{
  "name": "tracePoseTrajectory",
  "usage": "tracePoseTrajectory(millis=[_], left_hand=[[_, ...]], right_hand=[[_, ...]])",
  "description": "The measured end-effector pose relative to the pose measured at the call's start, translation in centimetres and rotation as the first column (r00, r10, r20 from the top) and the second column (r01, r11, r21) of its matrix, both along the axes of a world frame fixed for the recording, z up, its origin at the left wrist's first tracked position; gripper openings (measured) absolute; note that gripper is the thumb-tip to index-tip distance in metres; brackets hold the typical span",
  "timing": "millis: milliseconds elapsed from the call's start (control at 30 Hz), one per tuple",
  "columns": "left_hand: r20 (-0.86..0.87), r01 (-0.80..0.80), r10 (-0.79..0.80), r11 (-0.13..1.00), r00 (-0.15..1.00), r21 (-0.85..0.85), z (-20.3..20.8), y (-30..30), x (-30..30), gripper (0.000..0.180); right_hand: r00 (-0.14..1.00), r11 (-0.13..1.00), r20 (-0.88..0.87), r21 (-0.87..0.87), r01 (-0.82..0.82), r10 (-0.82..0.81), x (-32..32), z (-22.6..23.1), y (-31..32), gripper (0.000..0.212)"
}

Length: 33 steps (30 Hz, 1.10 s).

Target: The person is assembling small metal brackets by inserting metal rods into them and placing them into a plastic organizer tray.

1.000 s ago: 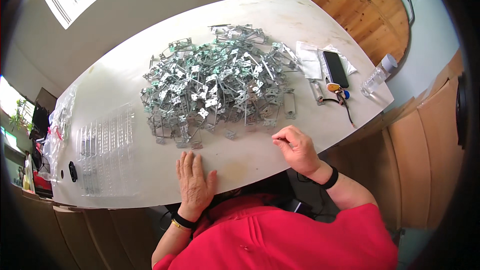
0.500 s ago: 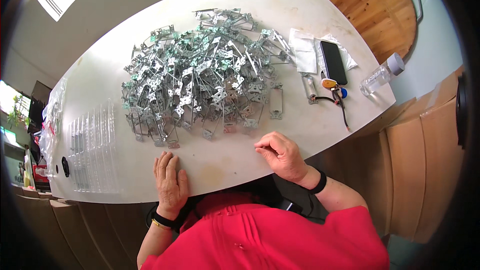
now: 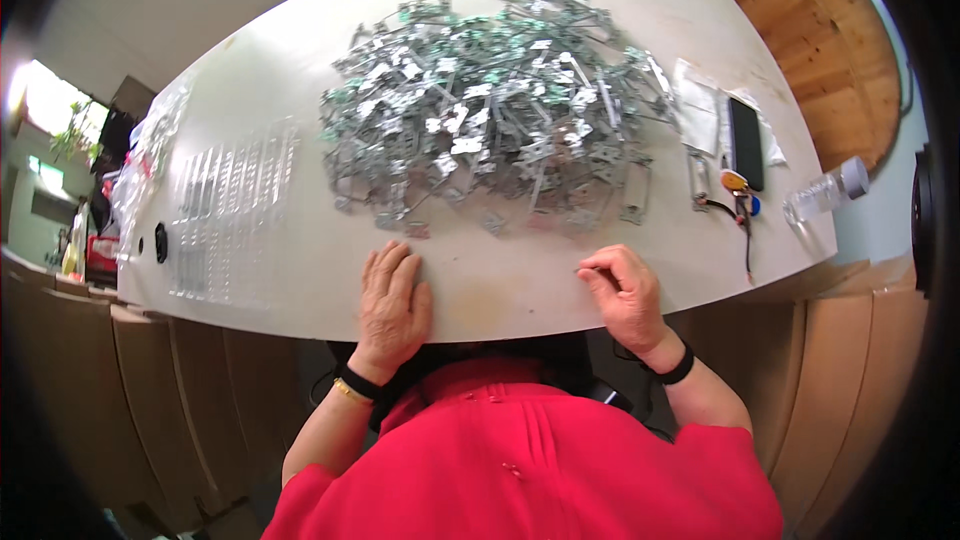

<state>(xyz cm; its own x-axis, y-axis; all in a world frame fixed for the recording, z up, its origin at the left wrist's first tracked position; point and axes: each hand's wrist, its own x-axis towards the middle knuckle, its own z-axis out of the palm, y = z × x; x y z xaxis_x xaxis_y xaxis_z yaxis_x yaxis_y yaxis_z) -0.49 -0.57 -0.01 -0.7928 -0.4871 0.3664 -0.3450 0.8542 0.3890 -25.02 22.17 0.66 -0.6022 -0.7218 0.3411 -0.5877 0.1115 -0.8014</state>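
White desk [image 3: 500, 285]; window [image 3: 65, 105] at ten o'clock, wooden disc [image 3: 810, 50] at two. Metal brackets [image 3: 490, 110] heaped at twelve. Left hand [image 3: 393, 302] flat at eight; right hand [image 3: 632, 288] pinched at four, contents unclear. View tipped lower since earlier.

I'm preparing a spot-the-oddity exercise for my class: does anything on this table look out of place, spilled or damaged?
One mild oddity: a small silvery piece lies beside the phone, apart from the tangled heap of metal parts. I see no spill or clear damage, though the tangle hides many parts.
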Motion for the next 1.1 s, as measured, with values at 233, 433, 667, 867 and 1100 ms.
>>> tracePoseTrajectory(millis=[233,433,667,867,1100], left_hand=[[-0.020,-0.013,0.013,1.000,1.000,0.010,-0.2,0.1,0.5,0.039],[-0.054,-0.036,0.042,0.993,0.998,0.114,1.0,0.5,0.3,0.046],[-0.043,-0.140,0.145,0.985,0.988,0.103,4.0,-1.4,1.8,0.046],[0.022,-0.147,0.145,0.985,0.989,0.086,5.1,-4.1,0.0,0.036],[0.128,-0.158,0.144,0.982,0.981,0.106,2.9,-6.2,-2.8,0.017]], right_hand=[[0.995,0.999,0.089,0.001,0.044,-0.043,0.6,-0.5,-0.6,0.009],[0.982,0.994,0.155,0.035,0.107,-0.112,0.5,-1.0,-0.6,0.009],[0.985,0.994,0.140,0.046,0.098,-0.104,0.6,-1.2,-0.3,0.010],[0.989,0.994,0.104,0.039,0.098,-0.102,0.8,-0.9,-0.5,0.011],[0.994,0.996,0.071,0.024,0.081,-0.083,0.6,-1.2,-0.1,0.011]])
